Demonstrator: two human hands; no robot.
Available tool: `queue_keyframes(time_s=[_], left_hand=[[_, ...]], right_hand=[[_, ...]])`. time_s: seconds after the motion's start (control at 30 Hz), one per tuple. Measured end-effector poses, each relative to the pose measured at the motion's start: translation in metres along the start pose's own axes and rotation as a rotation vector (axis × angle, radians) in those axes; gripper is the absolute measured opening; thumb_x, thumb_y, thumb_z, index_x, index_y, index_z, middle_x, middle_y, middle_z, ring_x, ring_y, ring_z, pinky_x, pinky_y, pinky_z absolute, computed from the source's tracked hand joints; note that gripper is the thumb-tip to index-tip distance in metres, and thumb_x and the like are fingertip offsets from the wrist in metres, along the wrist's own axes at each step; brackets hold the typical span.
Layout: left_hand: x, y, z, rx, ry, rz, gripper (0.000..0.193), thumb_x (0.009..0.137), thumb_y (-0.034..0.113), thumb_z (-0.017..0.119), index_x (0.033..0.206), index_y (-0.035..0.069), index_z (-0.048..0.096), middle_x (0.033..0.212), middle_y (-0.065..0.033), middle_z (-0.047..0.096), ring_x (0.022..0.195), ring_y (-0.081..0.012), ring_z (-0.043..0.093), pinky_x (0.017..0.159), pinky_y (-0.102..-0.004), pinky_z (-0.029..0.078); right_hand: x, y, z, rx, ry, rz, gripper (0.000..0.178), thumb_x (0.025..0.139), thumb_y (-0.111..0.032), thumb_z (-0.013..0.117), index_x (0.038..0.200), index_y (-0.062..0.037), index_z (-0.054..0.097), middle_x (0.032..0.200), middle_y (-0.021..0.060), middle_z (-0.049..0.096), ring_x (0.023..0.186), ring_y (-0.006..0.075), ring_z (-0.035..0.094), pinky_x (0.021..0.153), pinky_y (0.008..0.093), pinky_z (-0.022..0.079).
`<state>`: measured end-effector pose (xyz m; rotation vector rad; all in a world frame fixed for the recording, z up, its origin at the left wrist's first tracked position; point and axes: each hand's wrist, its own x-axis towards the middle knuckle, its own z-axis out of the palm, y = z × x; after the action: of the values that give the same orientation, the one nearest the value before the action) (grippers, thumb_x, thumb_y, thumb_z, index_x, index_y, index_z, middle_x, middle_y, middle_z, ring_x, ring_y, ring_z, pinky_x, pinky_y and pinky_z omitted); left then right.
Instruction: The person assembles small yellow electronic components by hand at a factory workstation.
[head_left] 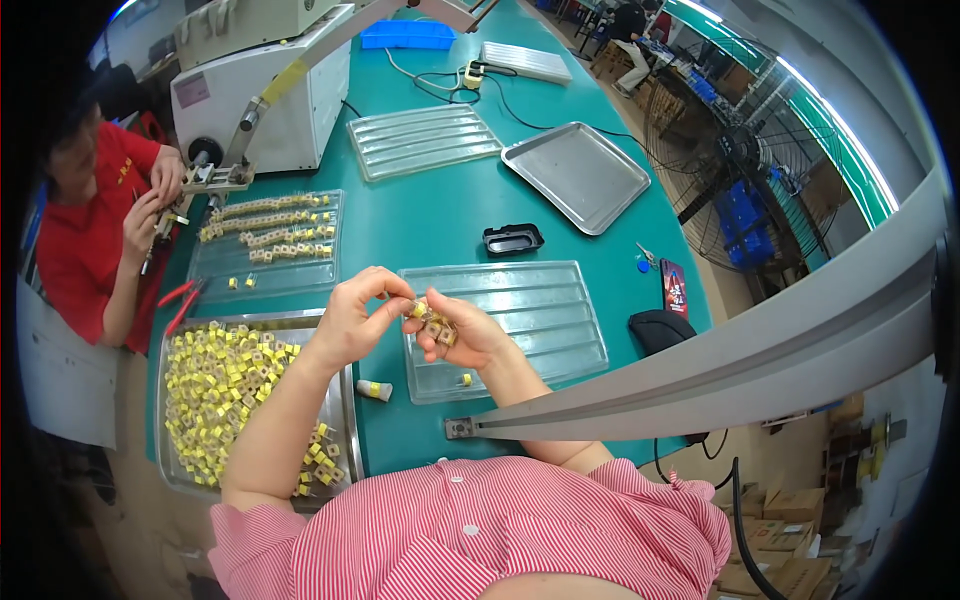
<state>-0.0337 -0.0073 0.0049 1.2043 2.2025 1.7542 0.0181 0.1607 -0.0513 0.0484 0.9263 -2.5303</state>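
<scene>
My right hand (pixel 470 333) is closed around several small coil bobbins (pixel 437 332), beige and square-ended with a hole in the middle. My left hand (pixel 358 312) meets it, its fingertips pinching a yellow-taped coil bobbin (pixel 418 311) at the edge of that bunch. Both hands are over a clear ridged plastic tray (pixel 540 310), on which a single yellow coil bobbin (pixel 466 380) lies near the front edge. Below my left forearm, a metal tray (pixel 354 440) holds a large heap of yellow-taped coil bobbins (pixel 225 395).
A grey-white roll (pixel 375 390) lies between the trays. Beyond are red-handled pliers (pixel 180 300), a tray with bobbin rows (pixel 265 270), a black box (pixel 513 239) and a grey tray (pixel 580 175). A lamp arm (pixel 700 385) crosses at right. A co-worker (pixel 100 220) works at left.
</scene>
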Motion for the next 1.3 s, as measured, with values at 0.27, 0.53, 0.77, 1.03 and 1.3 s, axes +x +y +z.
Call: queue_keyframes(time_s=[0.27,0.53,0.77,1.03,1.3], left_hand=[[0.002,-0.008,0.006,0.081,0.036,0.219,0.013,0.067,-0.002,0.059,0.079,0.002,0.057,0.077,-0.0072,0.056,0.076,-0.0205,0.053,0.068,-0.0293,0.043],[-0.007,0.007,0.020,0.630,0.253,0.501,0.034,0.055,0.012,0.069,0.086,0.006,0.056,0.080,-0.0049,0.053,0.073,-0.0231,0.052,0.066,-0.0354,0.040],[-0.010,0.005,0.020,0.540,0.304,0.511,0.029,0.056,0.004,0.067,0.083,0.005,0.057,0.076,-0.0045,0.054,0.069,-0.0222,0.052,0.061,-0.0334,0.040],[-0.012,0.001,0.021,0.424,0.328,0.502,0.030,0.055,0.001,0.068,0.083,0.006,0.057,0.078,-0.0045,0.055,0.071,-0.0211,0.053,0.062,-0.0320,0.040],[-0.013,0.005,0.023,0.373,0.330,0.487,0.028,0.057,0.001,0.068,0.082,0.007,0.058,0.080,-0.0039,0.058,0.074,-0.0209,0.054,0.066,-0.0307,0.041]], right_hand=[[-0.001,0.000,0.005,-0.017,-0.108,-0.064,0.027,0.084,-0.026,0.049,0.096,-0.0026,0.051,0.085,0.0083,0.058,0.059,0.0093,0.055,0.046,0.0223,0.048],[-0.004,-0.003,0.016,-0.063,0.052,-0.176,0.026,0.083,-0.027,0.050,0.094,-0.0037,0.054,0.074,0.0018,0.054,0.057,0.0078,0.050,0.041,0.0185,0.036],[-0.010,-0.003,0.019,-0.119,0.042,-0.185,0.027,0.084,-0.026,0.049,0.093,-0.0012,0.053,0.073,0.0030,0.053,0.054,0.0073,0.049,0.038,0.0166,0.033],[-0.006,-0.004,0.015,-0.006,-0.107,-0.136,0.027,0.084,-0.023,0.049,0.098,-0.0006,0.050,0.074,0.0047,0.053,0.053,0.0073,0.048,0.036,0.0160,0.033],[-0.008,-0.001,0.014,-0.030,-0.105,-0.126,0.026,0.082,-0.026,0.053,0.095,-0.0025,0.049,0.072,0.0039,0.051,0.051,0.0067,0.044,0.038,0.0154,0.032]])
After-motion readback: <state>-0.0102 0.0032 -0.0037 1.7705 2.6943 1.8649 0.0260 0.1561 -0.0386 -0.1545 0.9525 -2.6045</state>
